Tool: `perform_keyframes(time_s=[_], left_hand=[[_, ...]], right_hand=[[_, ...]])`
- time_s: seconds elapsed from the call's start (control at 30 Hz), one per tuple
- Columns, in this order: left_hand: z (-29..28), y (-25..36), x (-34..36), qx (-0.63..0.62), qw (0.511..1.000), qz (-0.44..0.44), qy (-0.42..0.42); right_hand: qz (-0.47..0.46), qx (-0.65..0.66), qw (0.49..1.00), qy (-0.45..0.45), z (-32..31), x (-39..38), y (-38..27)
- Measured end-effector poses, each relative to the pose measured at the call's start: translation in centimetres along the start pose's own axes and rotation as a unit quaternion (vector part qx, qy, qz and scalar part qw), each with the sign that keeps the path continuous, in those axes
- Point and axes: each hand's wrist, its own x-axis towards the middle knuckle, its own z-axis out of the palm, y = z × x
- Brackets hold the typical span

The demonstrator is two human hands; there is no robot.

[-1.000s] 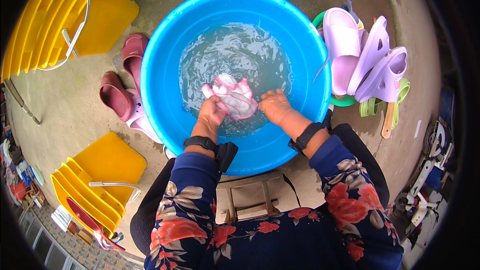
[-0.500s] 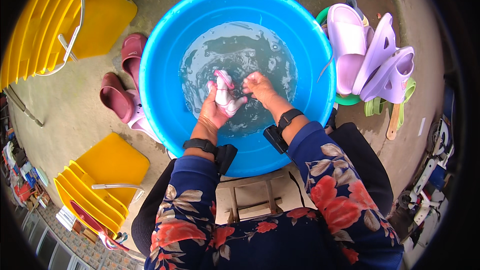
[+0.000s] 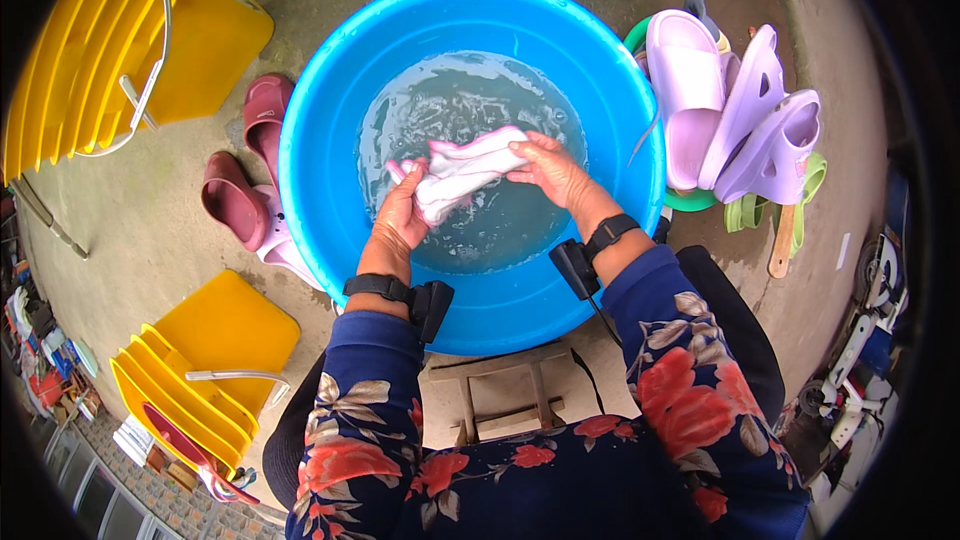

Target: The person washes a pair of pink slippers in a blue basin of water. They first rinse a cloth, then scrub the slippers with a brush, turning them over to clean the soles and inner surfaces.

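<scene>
A white cloth with pink edging (image 3: pixel 465 160) is stretched out low over cloudy water in a large blue basin (image 3: pixel 470 310). At its left end, my left hand (image 3: pixel 402 208) is closed on the fabric. My right hand (image 3: pixel 552 168) grips the other end with thumb and fingers. Both forearms reach in over the near rim, each with a black strapped device on the wrist.
Maroon clogs (image 3: pixel 232 195) and pale pink ones (image 3: pixel 285 250) lie left of the basin. Lilac slides (image 3: pixel 685 100) rest on a green tub (image 3: pixel 690 200) at right, beside green sandals (image 3: pixel 810 180). Yellow bucket stacks (image 3: pixel 215 40) stand upper and lower left. Assorted clutter lines the right edge.
The cloth, bunched in my left hand half a second ago, is spread lengthwise between both hands. My right hand has moved right and taken hold of it; my left moved slightly leftward.
</scene>
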Motion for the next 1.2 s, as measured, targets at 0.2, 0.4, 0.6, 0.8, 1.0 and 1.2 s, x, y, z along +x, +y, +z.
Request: perform_keyframes(time_s=[0.2, 0.4, 0.6, 0.8, 1.0, 1.2], left_hand=[[-1.9, -1.7, 1.4, 0.201, 0.922, 0.072, 0.323], [-0.4, -4.8, 0.8, 0.084, 0.955, -0.079, 0.272], [-0.2, -5.1, 1.7, -0.098, 0.992, -0.054, 0.062], [-2.3, -4.7, 2.7, -0.073, 0.986, -0.058, -0.139], [0.9, -6.1, 2.2, 0.032, 0.987, -0.129, 0.09], [2.9, -4.0, 0.5, 0.084, 0.96, -0.091, 0.25]], right_hand=[[0.137, -0.386, 0.903, 0.13, -2.5, 0.6, 0.9], [-0.029, -0.547, 0.807, 0.222, -0.5, 2.2, 3.4], [-0.13, -0.285, 0.95, 0.008, 6.5, -0.5, 5.6], [-0.253, -0.458, 0.849, 0.077, 11.1, -4.6, 4.7], [-0.157, -0.589, 0.787, 0.094, 7.6, -1.0, 2.6], [-0.151, -0.509, 0.776, 0.34, -0.1, 1.9, 3.2]])
